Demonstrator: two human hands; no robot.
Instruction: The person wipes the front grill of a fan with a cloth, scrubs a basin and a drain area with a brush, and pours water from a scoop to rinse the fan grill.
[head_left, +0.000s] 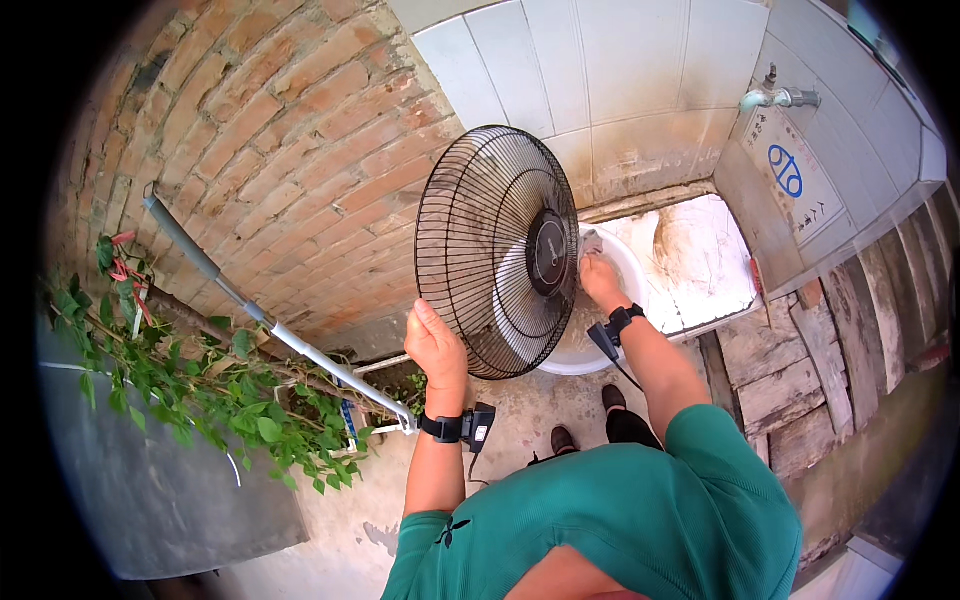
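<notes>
A black wire fan guard (480, 232) with a round centre badge stands tilted on edge before me. My left hand (437, 346) grips its lower left rim, thumb up. On the other side, my right hand (600, 279) is closed on a wet greyish cloth (591, 241) near the guard's right edge. Beneath the guard and my right hand is a white round basin (637, 262) with cloudy water, partly seen through the wires. The far side of the guard hides part of the basin.
A tiled washing place with a white slab (705, 255) and a wall tap (772, 97) lies to the right. Leafy plants (255, 420) and a grey-white pole (300, 345) stand at the left by a brick wall (300, 150). Stacked wooden boards (780, 375) lie at the lower right.
</notes>
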